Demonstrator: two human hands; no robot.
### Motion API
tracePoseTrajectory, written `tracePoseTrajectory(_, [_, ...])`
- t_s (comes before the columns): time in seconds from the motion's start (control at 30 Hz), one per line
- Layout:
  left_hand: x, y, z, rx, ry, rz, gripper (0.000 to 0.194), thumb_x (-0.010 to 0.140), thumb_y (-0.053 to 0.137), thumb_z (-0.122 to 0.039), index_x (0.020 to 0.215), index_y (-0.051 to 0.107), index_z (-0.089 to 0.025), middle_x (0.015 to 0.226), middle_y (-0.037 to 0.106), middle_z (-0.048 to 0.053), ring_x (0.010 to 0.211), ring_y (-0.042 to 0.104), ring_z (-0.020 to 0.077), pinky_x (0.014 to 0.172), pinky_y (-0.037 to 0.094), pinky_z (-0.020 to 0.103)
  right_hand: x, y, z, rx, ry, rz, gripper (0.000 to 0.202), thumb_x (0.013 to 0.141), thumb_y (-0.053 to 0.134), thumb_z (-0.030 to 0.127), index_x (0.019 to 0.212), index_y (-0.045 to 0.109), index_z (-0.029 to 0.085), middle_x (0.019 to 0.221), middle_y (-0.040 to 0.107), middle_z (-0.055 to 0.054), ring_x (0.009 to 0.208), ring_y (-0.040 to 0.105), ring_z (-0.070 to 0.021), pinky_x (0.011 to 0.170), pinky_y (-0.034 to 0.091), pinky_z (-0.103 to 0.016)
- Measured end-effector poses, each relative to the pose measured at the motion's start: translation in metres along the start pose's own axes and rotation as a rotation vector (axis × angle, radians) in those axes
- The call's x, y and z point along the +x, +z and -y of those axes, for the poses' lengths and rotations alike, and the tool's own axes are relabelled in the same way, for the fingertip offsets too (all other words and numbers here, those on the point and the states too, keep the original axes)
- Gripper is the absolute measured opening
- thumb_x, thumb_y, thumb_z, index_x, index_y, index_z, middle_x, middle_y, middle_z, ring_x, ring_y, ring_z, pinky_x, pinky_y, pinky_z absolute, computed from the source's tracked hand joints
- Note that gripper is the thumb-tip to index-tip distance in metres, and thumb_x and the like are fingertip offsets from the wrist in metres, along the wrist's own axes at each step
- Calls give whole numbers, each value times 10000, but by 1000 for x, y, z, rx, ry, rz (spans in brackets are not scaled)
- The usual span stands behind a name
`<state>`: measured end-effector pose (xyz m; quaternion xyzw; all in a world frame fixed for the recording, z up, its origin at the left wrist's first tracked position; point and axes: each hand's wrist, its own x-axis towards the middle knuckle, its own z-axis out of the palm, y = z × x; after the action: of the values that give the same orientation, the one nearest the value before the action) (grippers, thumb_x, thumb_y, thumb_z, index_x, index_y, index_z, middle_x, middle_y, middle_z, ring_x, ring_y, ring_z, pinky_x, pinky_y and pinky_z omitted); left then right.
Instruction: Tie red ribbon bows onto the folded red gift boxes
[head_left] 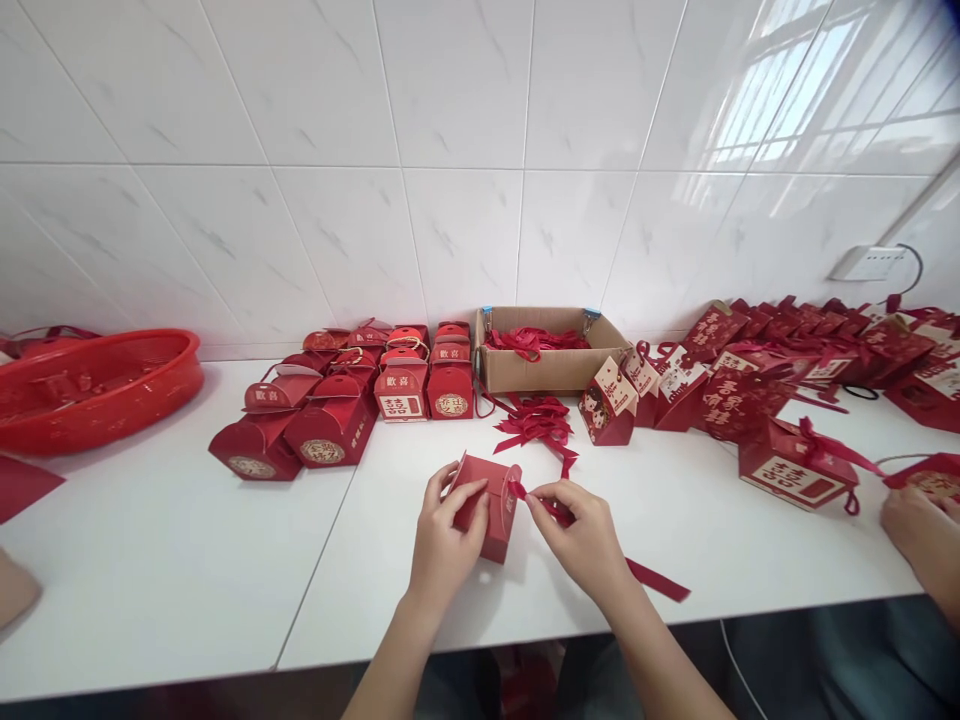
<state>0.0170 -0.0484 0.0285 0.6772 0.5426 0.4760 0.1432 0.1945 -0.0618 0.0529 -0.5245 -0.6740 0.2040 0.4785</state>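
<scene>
A small red gift box (495,541) sits near the front of the white table, tilted a little. My left hand (448,522) is wrapped over it, fingers on its top and side. At the box's right edge, my right hand (574,520) pinches a dark red ribbon (657,580) beside the box's rounded flap. One end of that ribbon trails out below my right wrist on the table. Just beyond the box lies a pile of red ribbons (537,422).
A cardboard box (551,372) of ribbons stands by the tiled wall. Several red gift boxes (330,432) are at left, more (799,470) at right. A red plastic basin (97,385) is far left. Another person's hand (919,525) is at the right edge.
</scene>
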Motion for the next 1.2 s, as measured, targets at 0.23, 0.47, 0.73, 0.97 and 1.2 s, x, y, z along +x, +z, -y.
tracePoseTrajectory(0.23, [3,-6,-7,214,159,-89,210,811,609,-244,994,711,-254,1299,485,104,1259,412,335,1028,369,493,1,-7,2,65,31,-11,167,853,557,302,779,663,198,739,689,-43,658,628,-167,585,503,-253])
tracePoseTrajectory(0.47, [9,-7,-16,334,266,-132,116,771,663,-252,852,733,-295,1236,586,75,1204,446,359,993,276,529,2,0,4,82,28,-11,152,849,562,294,791,666,200,751,696,-36,645,619,-160,597,495,-256])
tracePoseTrajectory(0.73, [14,-13,-14,361,362,-218,115,754,694,-241,679,743,-313,1101,663,44,1151,489,332,970,273,514,5,6,2,50,23,17,178,872,543,330,871,666,201,806,679,-51,678,600,-171,638,493,-287])
tracePoseTrajectory(0.97, [39,-36,-41,271,390,-413,64,737,732,-257,678,734,-279,1047,659,47,1112,532,279,970,355,471,35,7,18,304,-33,177,246,897,511,370,1035,651,222,1093,635,-76,1046,573,-216,929,444,-371])
tracePoseTrajectory(1.2, [24,-45,-30,88,78,-233,318,793,661,-323,1094,606,-237,1131,616,78,1086,558,243,971,407,433,42,-23,50,658,27,157,162,852,608,342,793,634,193,760,632,-4,727,568,-137,702,453,-265])
